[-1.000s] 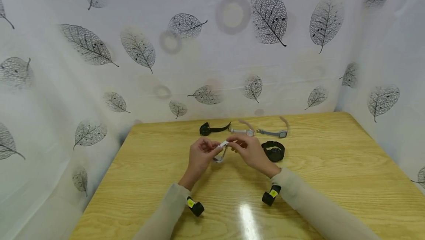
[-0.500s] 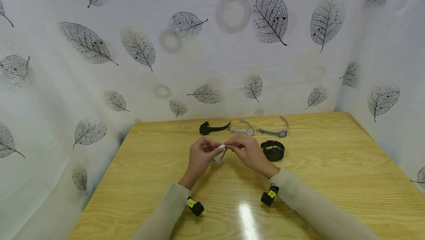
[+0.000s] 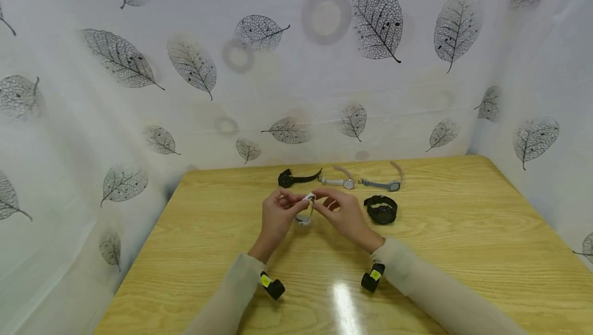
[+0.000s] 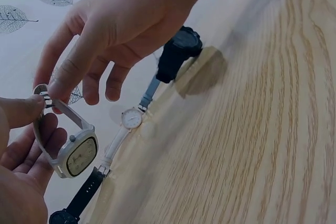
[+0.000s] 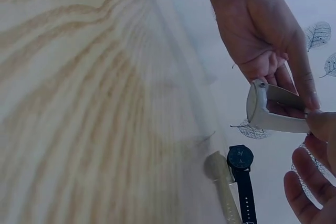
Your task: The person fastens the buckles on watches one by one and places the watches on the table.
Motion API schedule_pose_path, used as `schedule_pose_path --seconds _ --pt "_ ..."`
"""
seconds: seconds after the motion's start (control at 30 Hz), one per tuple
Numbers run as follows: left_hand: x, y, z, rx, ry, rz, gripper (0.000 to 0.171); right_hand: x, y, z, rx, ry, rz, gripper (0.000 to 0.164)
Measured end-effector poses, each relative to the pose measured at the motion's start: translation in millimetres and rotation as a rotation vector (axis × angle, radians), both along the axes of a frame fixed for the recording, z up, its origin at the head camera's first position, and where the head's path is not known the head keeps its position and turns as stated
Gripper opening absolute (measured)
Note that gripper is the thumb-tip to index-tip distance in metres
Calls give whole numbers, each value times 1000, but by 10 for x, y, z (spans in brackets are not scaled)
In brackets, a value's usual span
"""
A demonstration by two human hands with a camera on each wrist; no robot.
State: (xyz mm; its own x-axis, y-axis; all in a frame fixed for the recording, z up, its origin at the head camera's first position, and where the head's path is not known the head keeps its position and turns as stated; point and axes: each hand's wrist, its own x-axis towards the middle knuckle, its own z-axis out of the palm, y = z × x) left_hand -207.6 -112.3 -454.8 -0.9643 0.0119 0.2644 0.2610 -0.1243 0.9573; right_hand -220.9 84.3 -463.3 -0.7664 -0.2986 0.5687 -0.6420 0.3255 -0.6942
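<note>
A white wristwatch with a squarish dial is held up over the table between both hands, its strap closed into a loop. My left hand pinches the strap near the buckle between thumb and fingers. From the other side my right hand pinches the strap at the same spot, thumb and forefinger meeting there. In the left wrist view the metal buckle shows between the fingertips, and the watch's cream dial hangs below. Fingers partly hide the strap's ends.
Along the wooden table's back edge lie a black watch, a round-dialled white watch and a blue-grey watch. A chunky black watch stands looped right of the right hand. A leaf-patterned curtain hangs behind.
My right wrist has shifted slightly left and its fingers have changed their hold at the buckle. The strap's white end, flat earlier, now arches up between the hands.
</note>
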Motion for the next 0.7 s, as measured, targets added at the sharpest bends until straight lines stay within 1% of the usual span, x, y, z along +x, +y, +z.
schedule_pose_path --seconds 0.13,0.23,0.47,0.53,0.7 --pt "14 11 23 20 -6 4 27 -12 -40 -42 -28 74 -20 28" --pt "17 22 22 35 -6 6 26 -16 -54 -57 -42 106 -24 27" --pt "18 57 -9 36 3 17 26 5 -54 -54 -54 92 -28 25" --pt "20 71 -16 35 2 21 27 7 -55 -64 -47 100 -22 23" --pt "36 105 -21 -9 20 30 28 11 -57 -82 -24 130 -29 21"
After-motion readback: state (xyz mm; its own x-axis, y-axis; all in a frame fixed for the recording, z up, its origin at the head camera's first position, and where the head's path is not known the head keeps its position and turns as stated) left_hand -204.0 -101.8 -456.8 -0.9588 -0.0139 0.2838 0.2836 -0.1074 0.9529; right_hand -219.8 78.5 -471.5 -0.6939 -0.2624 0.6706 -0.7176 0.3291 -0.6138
